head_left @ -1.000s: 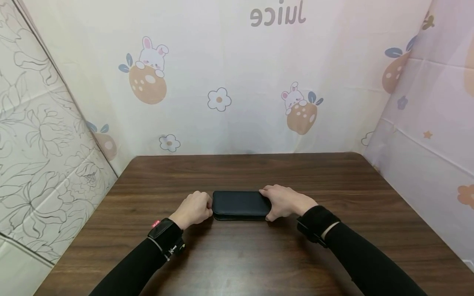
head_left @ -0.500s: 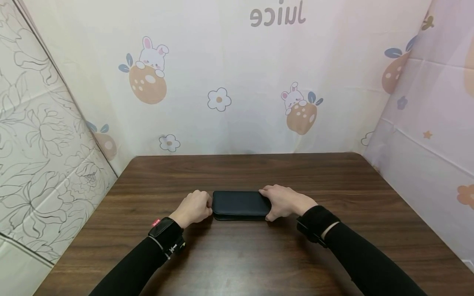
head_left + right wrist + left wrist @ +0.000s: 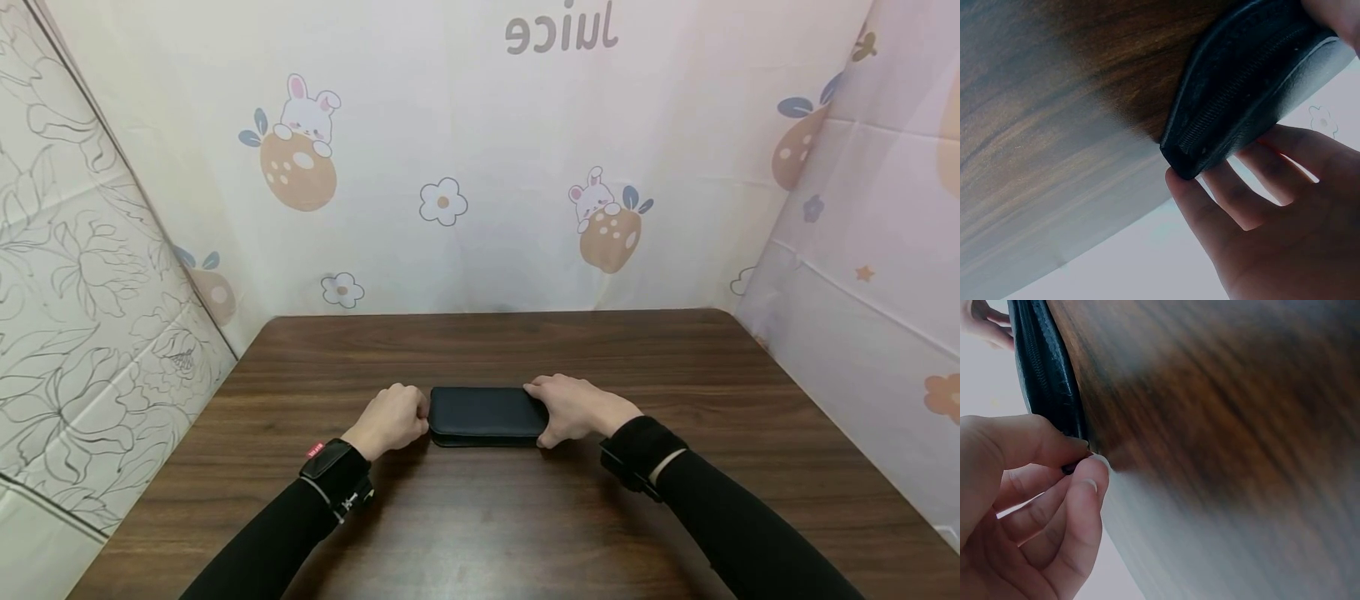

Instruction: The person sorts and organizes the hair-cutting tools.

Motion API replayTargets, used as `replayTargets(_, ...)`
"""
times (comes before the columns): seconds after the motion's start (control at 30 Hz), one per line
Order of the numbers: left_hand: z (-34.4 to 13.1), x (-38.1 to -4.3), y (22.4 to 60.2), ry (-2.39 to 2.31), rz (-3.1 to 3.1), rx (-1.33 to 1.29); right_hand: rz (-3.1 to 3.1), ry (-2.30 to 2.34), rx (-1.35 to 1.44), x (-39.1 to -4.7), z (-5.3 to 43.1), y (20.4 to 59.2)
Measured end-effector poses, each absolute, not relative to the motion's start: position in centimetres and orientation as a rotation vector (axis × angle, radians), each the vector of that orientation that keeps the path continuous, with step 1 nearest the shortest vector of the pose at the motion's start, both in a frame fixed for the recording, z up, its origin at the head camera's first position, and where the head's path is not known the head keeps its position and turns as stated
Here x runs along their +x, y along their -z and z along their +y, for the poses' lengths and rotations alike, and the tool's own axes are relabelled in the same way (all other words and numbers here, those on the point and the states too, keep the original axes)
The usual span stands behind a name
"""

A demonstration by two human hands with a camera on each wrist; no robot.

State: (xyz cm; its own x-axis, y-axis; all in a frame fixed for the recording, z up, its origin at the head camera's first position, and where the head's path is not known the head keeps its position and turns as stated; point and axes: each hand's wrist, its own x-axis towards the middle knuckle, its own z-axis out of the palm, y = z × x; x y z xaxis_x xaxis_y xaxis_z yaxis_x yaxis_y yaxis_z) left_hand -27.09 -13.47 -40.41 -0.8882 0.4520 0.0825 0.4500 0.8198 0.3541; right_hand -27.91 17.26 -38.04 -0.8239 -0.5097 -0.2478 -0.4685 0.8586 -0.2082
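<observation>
A black zip-around wallet point(image 3: 487, 412) lies flat on the brown wooden table point(image 3: 480, 533), its long side toward me. My left hand point(image 3: 392, 421) is at its left end. In the left wrist view, thumb and forefinger pinch a small dark zipper pull point(image 3: 1069, 468) at the wallet's corner, mostly covered by the fingertips. Closed zipper teeth point(image 3: 1229, 90) run along the side in the right wrist view. My right hand point(image 3: 577, 410) grips the opposite end, thumb on the near side and fingers on the far side.
Behind the table hangs a pale curtain point(image 3: 450, 108) printed with rabbits and fruit, and it continues on the right. A white panel with line-drawn flowers point(image 3: 97, 275) stands on the left. Black wristbands point(image 3: 337, 479) with cameras sit on both wrists.
</observation>
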Motion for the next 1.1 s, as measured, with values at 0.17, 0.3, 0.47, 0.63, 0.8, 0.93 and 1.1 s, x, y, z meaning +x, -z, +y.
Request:
replayTargets(0.17,-13.44,-27.16,40.4,-0.569,2.997,0.741,2.742,0.192,-0.739,-28.0,17.39,38.09)
replayTargets(0.3,-13.41,-27.25,40.31,-0.575,2.991,0.729,2.737,0.201,-0.742,-27.97,17.47,37.96)
replayTargets(0.47,-13.59,-27.32,40.32,-0.584,2.983,0.752,2.737,0.205,-0.745,-27.91,17.46,37.95)
replayTargets(0.63,-13.83,-27.32,40.44,-0.588,2.973,0.758,2.736,0.215,-0.743,-27.83,17.32,38.0)
replayTargets(0.8,-13.88,-27.29,40.42,-0.594,2.976,0.757,2.739,0.212,-0.742,-27.85,17.31,38.0)
replayTargets(0.93,-13.85,-27.46,40.41,-0.574,2.981,0.748,2.732,0.228,-0.741,-27.86,17.34,37.96)
replayTargets(1.1,-13.87,-27.56,40.38,-0.565,2.978,0.757,2.727,0.242,-0.743,-27.88,17.37,37.99)
